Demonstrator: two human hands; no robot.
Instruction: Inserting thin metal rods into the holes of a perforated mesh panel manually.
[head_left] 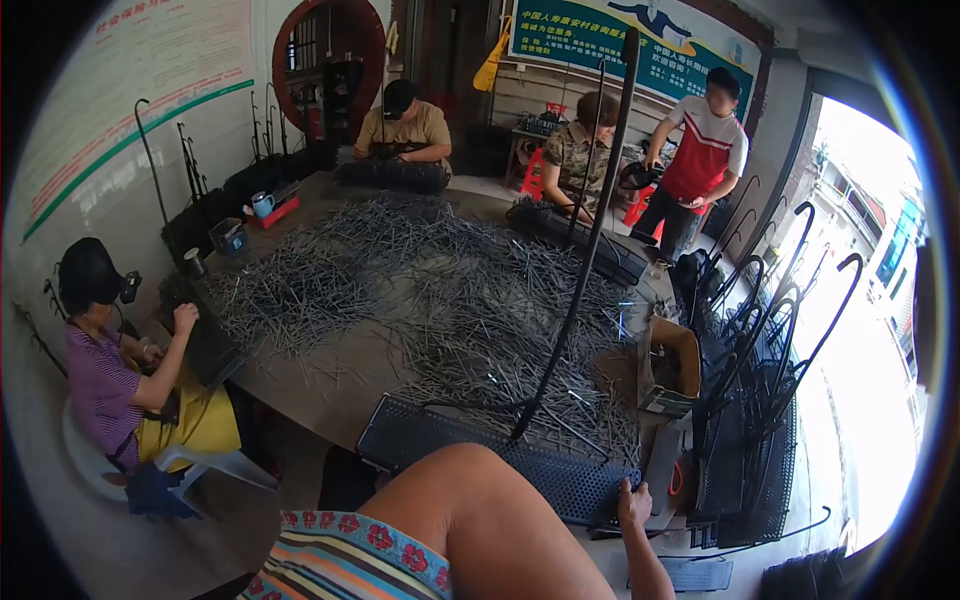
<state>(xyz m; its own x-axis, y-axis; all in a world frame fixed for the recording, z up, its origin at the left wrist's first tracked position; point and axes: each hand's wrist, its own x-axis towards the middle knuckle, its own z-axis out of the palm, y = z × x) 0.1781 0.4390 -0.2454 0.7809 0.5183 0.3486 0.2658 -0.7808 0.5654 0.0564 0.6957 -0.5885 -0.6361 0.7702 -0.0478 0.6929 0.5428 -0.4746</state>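
Note:
A long black perforated metal panel (425, 435) lies across the near edge of the table, in front of my raised bare knee. From its middle a tall black metal rod (568, 335) rises at a slant toward the top of the view. My right hand (633, 503) grips the panel's right end, thumb on top and the other fingers partly hidden. A big heap of thin dark metal wire pieces (490, 340) spreads over the table just beyond the panel. Nothing of my left hand shows.
Hooked rods and perforated panels (750, 450) stand stacked at the right, beside a cardboard box (682, 385). A seated person (105, 385) works at the left; two more sit across the table (335, 395). Another person (700, 150) stands far right. A mug (263, 205) sits far left.

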